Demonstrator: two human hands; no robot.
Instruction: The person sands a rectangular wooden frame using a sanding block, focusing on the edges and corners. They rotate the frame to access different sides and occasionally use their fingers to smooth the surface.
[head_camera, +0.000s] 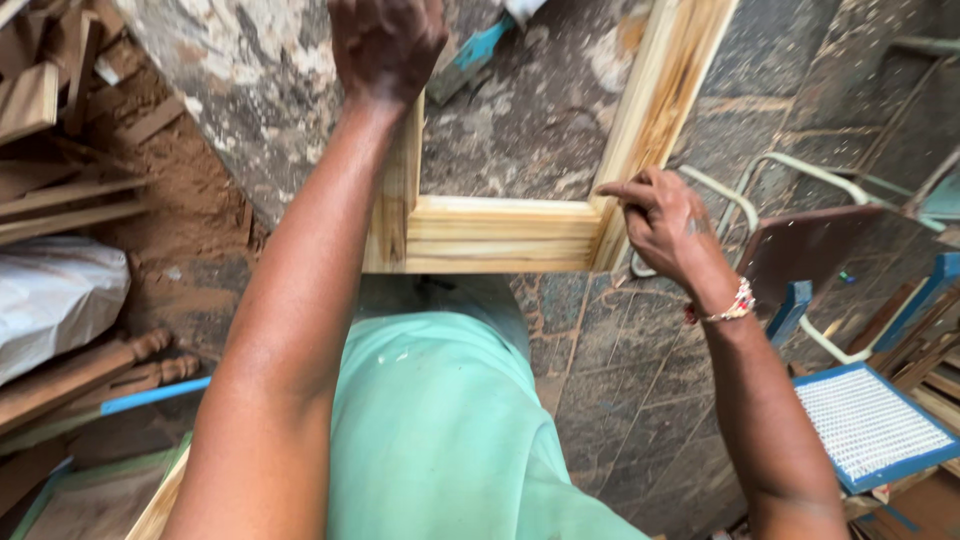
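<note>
Now, wooden frame (500, 232) stands upright before your lap, on stone floor (640, 380). Left hand (385, 45) fisted over left stile: keep it clamping. Right hand (662, 222) pinches outer right corner, fingers narrow; press joint flush, avoid racking frame.

Wooden frame (500, 232) between both hands, wood scraps (60, 150) left, chairs (850, 300) right.

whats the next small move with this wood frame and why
Probably press the right hand firmly onto the lower right corner of the wood frame, to steady it. Its fingers only pinch lightly at the corner joint there, while the left hand is closed on the left rail higher up. The frame stands tilted over the stone floor, so the corner looks loosely held.
</note>
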